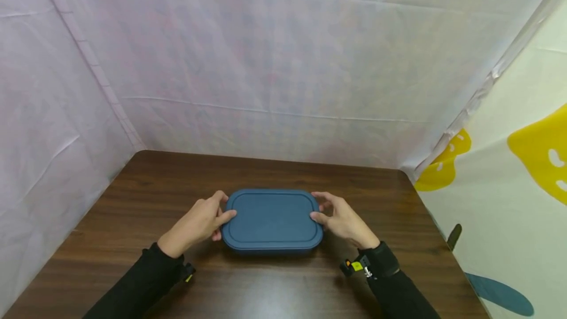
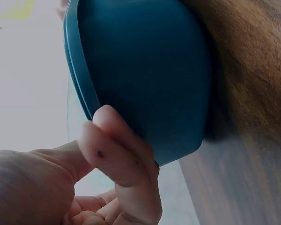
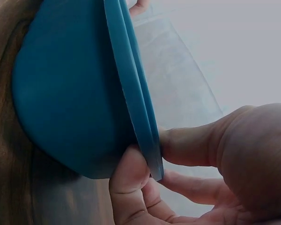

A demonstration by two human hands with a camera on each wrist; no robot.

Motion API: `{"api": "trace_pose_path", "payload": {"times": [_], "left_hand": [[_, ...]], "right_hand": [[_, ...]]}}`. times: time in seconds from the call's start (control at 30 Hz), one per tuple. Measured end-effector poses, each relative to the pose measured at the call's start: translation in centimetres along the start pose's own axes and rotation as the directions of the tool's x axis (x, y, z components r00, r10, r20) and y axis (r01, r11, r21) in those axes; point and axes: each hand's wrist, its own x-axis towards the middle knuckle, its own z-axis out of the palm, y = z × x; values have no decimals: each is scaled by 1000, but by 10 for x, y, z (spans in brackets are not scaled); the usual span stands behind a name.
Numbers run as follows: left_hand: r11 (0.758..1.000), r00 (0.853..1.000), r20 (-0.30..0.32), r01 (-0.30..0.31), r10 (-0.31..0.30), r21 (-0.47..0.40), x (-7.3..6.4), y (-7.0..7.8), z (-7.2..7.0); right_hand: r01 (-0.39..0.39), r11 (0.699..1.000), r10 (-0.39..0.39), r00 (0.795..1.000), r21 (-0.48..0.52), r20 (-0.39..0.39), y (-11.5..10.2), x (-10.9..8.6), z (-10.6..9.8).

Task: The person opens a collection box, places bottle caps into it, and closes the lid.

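Observation:
A blue rectangular lidded box point(image 1: 272, 220) with rounded corners, much like a lunch box, sits on the brown wooden table. Its lid point(image 3: 126, 70) lies flat over the body, seen edge-on in the right wrist view. At the box's left end, my left hand point(image 1: 199, 223) pinches the lid rim, thumb on top and curled fingers point(image 2: 126, 154) beneath the edge. The right hand point(image 1: 343, 220) grips the opposite end the same way, its thumb point(image 3: 187, 145) against the lid's top and a fingertip under the rim. What the box contains is hidden.
The wooden table point(image 1: 177, 171) extends around the box on all sides. Pale fabric walls point(image 1: 274, 63) hang behind it and to the left. On the right, a white cloth point(image 1: 496, 210) carries yellow and blue printed shapes.

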Motion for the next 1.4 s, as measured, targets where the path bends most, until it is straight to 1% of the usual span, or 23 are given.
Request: {"api": "trace_pose_path", "payload": {"times": [0.03, 0.07, 0.2, 0.33, 0.53, 0.73, 0.83, 0.9, 0.97, 1.03, 1.1, 1.17, 1.23, 1.27, 1.3, 1.4], "left_hand": [[1000, 1000, 0, -9, 9, 1, 0, 0, 0], [1000, 1000, -1, -19, 19, 6, 0, 0, 0], [1000, 1000, 3, -13, 13, 5, -1, 0, 1], [1000, 1000, 10, -8, 8, 7, -2, 0, 0], [997, 998, 4, -55, 55, 62, 5, 2, -1], [995, 998, -4, -70, 70, 74, 16, 1, 4], [994, 997, -16, -69, 71, 86, 22, 1, 7], [992, 997, -40, -61, 66, 115, 24, 2, 9], [984, 993, -88, -60, 76, 169, 25, 5, 11], [970, 984, -139, -81, 115, 229, 25, 9, 16], [948, 969, -169, -126, 181, 294, 26, 14, 23], [922, 956, -149, -193, 254, 337, 29, 20, 31], [899, 950, -95, -247, 299, 361, 32, 26, 40], [890, 948, -67, -267, 312, 370, 33, 28, 44], [883, 948, -40, -277, 314, 380, 34, 30, 48], [876, 957, 18, -274, 291, 397, 36, 34, 56]], "right_hand": [[-11, 1000, 11, 1000, -4, -3, -1, 0, 0], [-67, 998, 67, 998, -16, -16, -15, -4, 2], [-113, 993, 111, 993, -43, -38, -22, -6, 5], [-111, 992, 109, 993, -54, -42, -23, -6, 7], [-105, 993, 104, 994, -50, -32, -23, -7, 2], [-125, 990, 121, 990, -63, -72, -17, -5, -2], [-130, 985, 119, 988, -115, -101, -15, -4, -2], [-114, 976, 91, 987, -183, -129, -15, -5, -2], [-76, 961, 34, 987, -267, -157, -15, -5, 0], [-20, 940, -45, 983, -342, -181, -17, -5, 3], [51, 910, -138, 973, -411, -186, -19, -3, 8], [115, 884, -212, 963, -452, -169, -23, 1, 15], [166, 859, -256, 959, -485, -125, -26, 5, 22], [185, 849, -265, 960, -496, -95, -27, 8, 26], [200, 841, -268, 961, -503, -65, -28, 10, 30], [221, 810, -252, 968, -543, 18, -30, 14, 39]]}}
